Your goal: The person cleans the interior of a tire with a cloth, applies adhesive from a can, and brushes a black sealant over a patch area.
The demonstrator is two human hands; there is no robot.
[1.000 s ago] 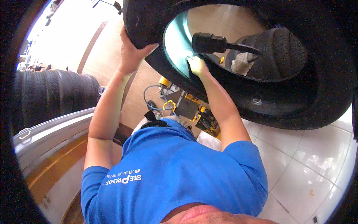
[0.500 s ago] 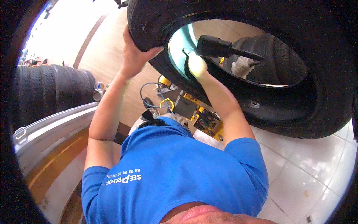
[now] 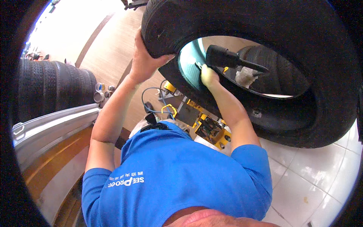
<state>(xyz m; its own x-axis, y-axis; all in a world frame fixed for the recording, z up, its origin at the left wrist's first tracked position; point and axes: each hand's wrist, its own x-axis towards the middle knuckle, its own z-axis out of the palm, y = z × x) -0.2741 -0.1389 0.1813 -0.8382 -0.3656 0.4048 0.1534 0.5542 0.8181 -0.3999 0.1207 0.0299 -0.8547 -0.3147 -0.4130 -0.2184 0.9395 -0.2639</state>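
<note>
A large black tyre (image 3: 334, 81) stands tilted in front of me, its opening facing me. My left hand (image 3: 146, 64) grips its left edge, the thumb over the near side and the fingers round the tread. Inside the opening, my right hand (image 3: 210, 76) is closed round a small pale metal tool (image 3: 198, 65), whose tip is against the lit inner wall (image 3: 190, 60). What sort of tool it is cannot be made out. Just right of that hand hangs a black lamp (image 3: 218, 56) on a flexible neck (image 3: 254, 66), shining on the wall.
Rows of tyres (image 3: 56, 87) stand at the left, and more tyres (image 3: 278, 72) show through the opening. Below sits a yellow and black machine (image 3: 211, 130) with a blue hose (image 3: 143, 100). A silver-edged bench (image 3: 56, 121) is at my left; small round tins (image 3: 99, 97) stand near it.
The tyre, lamp and both hands sit slightly lower and further right in view. My right hand stays at the lit inner wall, and more of the tool shows.
</note>
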